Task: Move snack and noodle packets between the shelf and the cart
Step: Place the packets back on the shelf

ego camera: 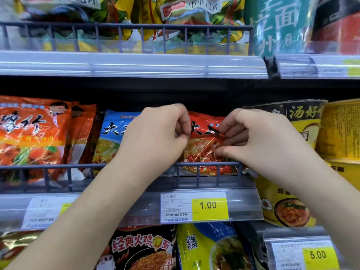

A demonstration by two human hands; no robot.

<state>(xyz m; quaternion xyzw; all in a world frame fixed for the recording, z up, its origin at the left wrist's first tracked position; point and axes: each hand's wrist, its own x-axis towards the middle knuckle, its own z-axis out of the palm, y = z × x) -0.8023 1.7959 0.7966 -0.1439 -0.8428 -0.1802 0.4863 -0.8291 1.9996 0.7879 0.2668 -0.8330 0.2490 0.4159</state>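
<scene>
A red noodle packet [204, 145] is pinched by the left hand [153, 137] and right hand [259, 141], above a yellow price tag [209, 206] marked "1.00".

Place: a grocery shop, at the instant-noodle section of an aisle.
Shelves: tiered shelves [136, 63], each fronted by a low wire rail [58, 167] and a clear plastic strip.
Goods: noodle packets [35, 133] in orange, blue, red and yellow stand in packed rows, several of a kind together; yellow noodle tubs [339, 133] fill the right side.
Prices: a printed price tag [194, 207] with a barcode number reads 1.00 on yellow; a second tag [303, 254] lower right reads 5.00.
</scene>
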